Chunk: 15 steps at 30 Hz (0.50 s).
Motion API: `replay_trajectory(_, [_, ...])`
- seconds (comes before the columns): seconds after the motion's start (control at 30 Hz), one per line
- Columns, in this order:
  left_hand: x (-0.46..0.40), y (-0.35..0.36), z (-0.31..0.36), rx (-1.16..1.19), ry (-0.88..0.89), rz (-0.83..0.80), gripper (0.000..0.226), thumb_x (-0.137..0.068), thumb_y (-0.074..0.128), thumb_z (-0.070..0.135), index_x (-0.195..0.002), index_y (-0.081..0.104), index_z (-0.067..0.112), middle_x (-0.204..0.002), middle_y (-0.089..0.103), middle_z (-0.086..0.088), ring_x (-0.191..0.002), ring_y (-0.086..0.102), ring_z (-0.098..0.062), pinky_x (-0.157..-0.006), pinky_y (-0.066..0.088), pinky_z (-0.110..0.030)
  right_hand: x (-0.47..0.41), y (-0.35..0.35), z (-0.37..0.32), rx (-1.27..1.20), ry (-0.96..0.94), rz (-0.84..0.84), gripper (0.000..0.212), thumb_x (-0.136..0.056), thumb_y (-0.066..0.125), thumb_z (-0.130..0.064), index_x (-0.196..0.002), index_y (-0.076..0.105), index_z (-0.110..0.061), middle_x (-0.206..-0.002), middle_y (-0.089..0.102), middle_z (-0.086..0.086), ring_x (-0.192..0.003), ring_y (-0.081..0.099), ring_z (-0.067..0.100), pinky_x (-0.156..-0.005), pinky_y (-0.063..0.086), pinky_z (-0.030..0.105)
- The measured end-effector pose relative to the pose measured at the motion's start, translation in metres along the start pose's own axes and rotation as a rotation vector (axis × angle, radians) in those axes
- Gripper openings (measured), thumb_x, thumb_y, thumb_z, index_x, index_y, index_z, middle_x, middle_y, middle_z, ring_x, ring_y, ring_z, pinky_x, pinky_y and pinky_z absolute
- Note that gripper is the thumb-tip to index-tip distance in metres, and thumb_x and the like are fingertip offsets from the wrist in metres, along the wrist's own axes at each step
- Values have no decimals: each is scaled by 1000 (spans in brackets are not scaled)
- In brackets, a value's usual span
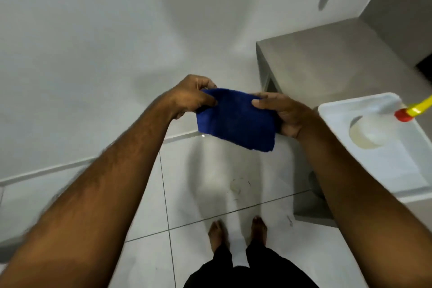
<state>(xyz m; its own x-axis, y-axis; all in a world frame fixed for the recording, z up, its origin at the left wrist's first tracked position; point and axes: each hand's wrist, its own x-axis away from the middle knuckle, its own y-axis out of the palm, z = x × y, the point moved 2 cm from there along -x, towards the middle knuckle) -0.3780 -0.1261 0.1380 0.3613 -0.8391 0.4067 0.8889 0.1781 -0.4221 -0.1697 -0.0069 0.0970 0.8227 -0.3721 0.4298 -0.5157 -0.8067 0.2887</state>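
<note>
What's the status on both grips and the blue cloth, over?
Left grip pinches blue cloth, left edge. Right grip holds its right side. Cloth folded, held above floor. Nothing in the way; white basin off right.

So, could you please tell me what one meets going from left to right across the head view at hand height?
left hand → blue cloth, pinched by both hands → right hand → white basin.

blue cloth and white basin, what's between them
The right hand, which grips the right edge of the cloth, fills the stretch between it and the basin. The head view shows this.
</note>
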Motion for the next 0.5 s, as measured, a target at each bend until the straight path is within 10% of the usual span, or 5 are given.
replay_trajectory(0.23, [-76, 96, -110, 149, -112, -22, 31, -73, 73, -1, -97, 68, 17, -81, 69, 1, -71, 65, -8, -62, 55, -24, -65, -36, 124, 101, 394, -163, 45, -76, 77, -38, -113, 69, -15, -105, 75, 11, -96, 72, 27, -80, 58, 41])
replay_trajectory(0.5, [-183, 245, -321, -96, -188, 69, 55, -87, 69, 30, -135, 48, 11, -120, 66, -8, -109, 62, -22, -87, 50, -28, -158, -125, 354, 218, 523, 201, 12, -91, 65, -19, -102, 65, -26, -104, 73, 6, -100, 68, 25, -78, 55, 32])
